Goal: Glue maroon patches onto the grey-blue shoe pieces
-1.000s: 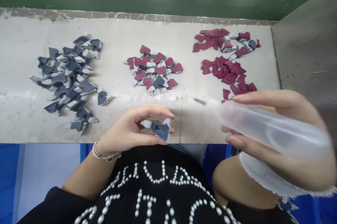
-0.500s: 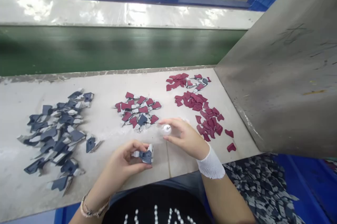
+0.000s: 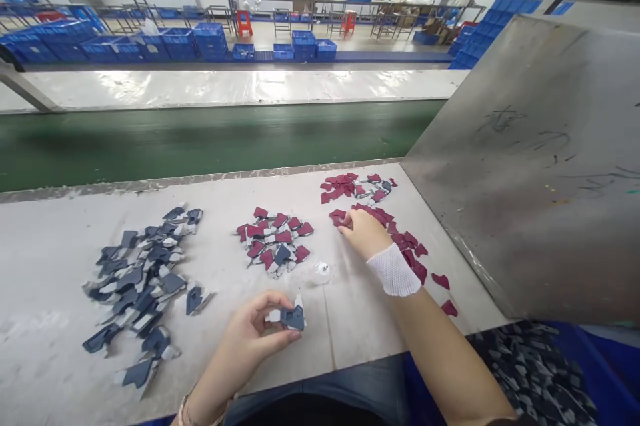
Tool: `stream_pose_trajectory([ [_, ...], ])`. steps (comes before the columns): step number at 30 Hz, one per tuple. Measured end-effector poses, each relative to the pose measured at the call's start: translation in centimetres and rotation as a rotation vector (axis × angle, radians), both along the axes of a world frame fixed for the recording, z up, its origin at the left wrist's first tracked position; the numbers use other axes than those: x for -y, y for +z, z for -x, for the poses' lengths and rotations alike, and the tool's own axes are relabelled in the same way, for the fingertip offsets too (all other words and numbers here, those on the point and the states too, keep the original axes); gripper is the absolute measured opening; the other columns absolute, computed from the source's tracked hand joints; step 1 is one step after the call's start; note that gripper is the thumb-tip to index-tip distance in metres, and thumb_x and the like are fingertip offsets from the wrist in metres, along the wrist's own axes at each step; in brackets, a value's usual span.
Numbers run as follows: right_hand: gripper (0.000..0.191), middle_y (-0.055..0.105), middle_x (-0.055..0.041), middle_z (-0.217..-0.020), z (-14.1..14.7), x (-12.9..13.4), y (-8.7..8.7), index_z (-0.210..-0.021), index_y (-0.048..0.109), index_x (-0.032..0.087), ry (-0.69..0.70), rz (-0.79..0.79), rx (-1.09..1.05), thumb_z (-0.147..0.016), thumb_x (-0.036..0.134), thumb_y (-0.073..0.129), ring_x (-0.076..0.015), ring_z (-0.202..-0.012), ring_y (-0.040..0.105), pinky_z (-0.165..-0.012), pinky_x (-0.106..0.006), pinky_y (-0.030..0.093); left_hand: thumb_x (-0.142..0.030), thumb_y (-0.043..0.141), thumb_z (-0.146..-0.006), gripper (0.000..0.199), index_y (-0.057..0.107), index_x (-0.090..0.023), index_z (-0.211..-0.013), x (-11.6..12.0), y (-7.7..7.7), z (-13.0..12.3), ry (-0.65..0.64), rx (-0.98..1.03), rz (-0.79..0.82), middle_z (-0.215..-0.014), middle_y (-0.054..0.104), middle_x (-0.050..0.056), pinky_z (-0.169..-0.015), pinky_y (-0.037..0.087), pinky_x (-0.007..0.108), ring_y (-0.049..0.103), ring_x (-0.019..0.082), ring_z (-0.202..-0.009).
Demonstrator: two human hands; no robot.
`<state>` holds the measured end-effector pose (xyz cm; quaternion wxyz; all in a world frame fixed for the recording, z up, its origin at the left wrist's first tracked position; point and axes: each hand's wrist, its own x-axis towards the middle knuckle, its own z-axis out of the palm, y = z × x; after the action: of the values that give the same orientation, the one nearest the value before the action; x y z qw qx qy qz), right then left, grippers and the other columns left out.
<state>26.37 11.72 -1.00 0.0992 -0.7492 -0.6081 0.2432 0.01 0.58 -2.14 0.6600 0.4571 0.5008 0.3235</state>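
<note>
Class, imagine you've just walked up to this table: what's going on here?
The left hand holds a blue-grey and white part. The right hand is at the dark red pieces, fingertips by one. A clear bottle stands between the hands. More blue-grey parts lie heaped at left, and red-topped parts in the middle.

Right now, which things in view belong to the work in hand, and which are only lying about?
In the work, I judge:
- left hand, holding blue-grey piece
- right hand, at maroon pieces
- blue-grey pile
- maroon-topped pile
- clear bottle, probably

Only around:
- blue crates
- red stools
</note>
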Motion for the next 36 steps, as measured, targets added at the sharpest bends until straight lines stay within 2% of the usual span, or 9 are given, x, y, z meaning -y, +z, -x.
stream_pose_trajectory([
  [5,0.027,0.065,-0.0083,-0.123,0.0,0.9,-0.3,-0.120,0.063,0.019,0.094,0.058,-0.115,-0.098,0.034,0.063,-0.0224,-0.102,0.066,-0.087,-0.044,0.057,-0.030,0.088,-0.066,0.028,0.069,-0.020,-0.085,0.4,-0.3,0.0,0.050,0.099,-0.025,-0.083,0.066,0.001,-0.067,0.053,0.025,0.063,0.017,-0.076],
  [9,0.024,0.068,-0.0070,-0.115,-0.3,2.4,-0.2,-0.115,0.065,0.018,0.084,0.065,-0.318,-0.098,0.034,0.063,-0.0204,-0.095,0.068,-0.082,-0.041,0.058,-0.028,0.087,-0.067,0.027,0.070,-0.020,-0.086,0.5,-0.3,0.2,0.080,0.086,-0.028,-0.088,0.065,0.001,-0.068,0.054,0.024,0.062,0.015,-0.075],
  [12,0.025,0.071,-0.0055,-0.104,-0.9,4.9,0.5,-0.112,0.064,0.016,0.041,0.047,-0.549,-0.099,0.037,0.060,-0.0193,-0.089,0.070,-0.081,-0.040,0.059,-0.029,0.087,-0.068,0.027,0.067,-0.020,-0.084,0.5,0.1,0.2,0.127,0.075,-0.061,-0.091,0.063,0.002,-0.070,0.056,0.024,0.065,0.017,-0.083],
  [17,0.028,0.075,-0.0089,-0.110,-1.0,10.1,2.4,-0.109,0.063,0.022,0.027,0.061,-0.885,-0.093,0.044,0.065,-0.0236,-0.109,0.070,-0.098,-0.039,0.055,-0.030,0.084,-0.073,0.027,0.060,-0.020,-0.082,0.7,0.5,-0.3,0.155,0.043,-0.116,-0.096,0.060,0.002,-0.072,0.058,0.024,0.066,0.017,-0.087],
  [19,0.025,0.077,-0.0074,-0.101,-0.3,11.7,2.9,-0.106,0.064,0.023,0.036,0.102,-0.959,-0.093,0.045,0.065,-0.0225,-0.100,0.073,-0.094,-0.038,0.057,-0.028,0.082,-0.076,0.026,0.058,-0.020,-0.083,0.9,0.2,-0.6,0.135,0.026,-0.140,-0.097,0.059,0.002,-0.071,0.058,0.024,0.066,0.016,-0.087],
  [22,0.027,0.077,-0.0028,-0.086,1.2,13.2,3.2,-0.113,0.060,0.024,0.054,0.178,-1.038,-0.093,0.041,0.067,-0.0202,-0.086,0.075,-0.085,-0.037,0.058,-0.024,0.077,-0.081,0.021,0.057,-0.020,-0.087,1.2,-0.5,-1.3,0.053,-0.033,-0.216,-0.100,0.058,0.002,-0.074,0.059,0.025,0.067,0.016,-0.090],
  [26,0.021,0.078,-0.0046,-0.085,2.7,13.6,2.9,-0.096,0.064,0.021,0.096,0.258,-1.116,-0.091,0.041,0.068,-0.0209,-0.085,0.074,-0.080,-0.036,0.057,-0.018,0.073,-0.083,0.019,0.056,-0.021,-0.092,1.4,-1.5,-2.2,0.011,-0.156,-0.443,-0.102,0.061,0.003,-0.079,0.059,0.028,0.069,0.017,-0.090],
  [29,0.020,0.075,-0.0041,-0.087,3.3,13.1,2.4,-0.089,0.068,0.019,0.090,0.240,-1.125,-0.087,0.038,0.073,-0.0191,-0.085,0.070,-0.081,-0.033,0.053,-0.015,0.073,-0.082,0.020,0.057,-0.022,-0.092,1.5,-1.8,-2.5,0.031,-0.222,-0.577,-0.100,0.063,0.002,-0.079,0.059,0.028,0.069,0.016,-0.091],
  [36,0.028,0.069,-0.0005,-0.075,4.1,12.2,0.8,-0.080,0.064,0.018,0.027,0.233,-1.187,-0.080,0.041,0.081,-0.0152,-0.071,0.062,-0.069,-0.031,0.049,-0.012,0.073,-0.083,0.021,0.058,-0.022,-0.094,1.8,-2.3,-2.1,0.056,-0.258,-0.665,-0.102,0.064,0.002,-0.079,0.060,0.025,0.068,0.015,-0.093],
])
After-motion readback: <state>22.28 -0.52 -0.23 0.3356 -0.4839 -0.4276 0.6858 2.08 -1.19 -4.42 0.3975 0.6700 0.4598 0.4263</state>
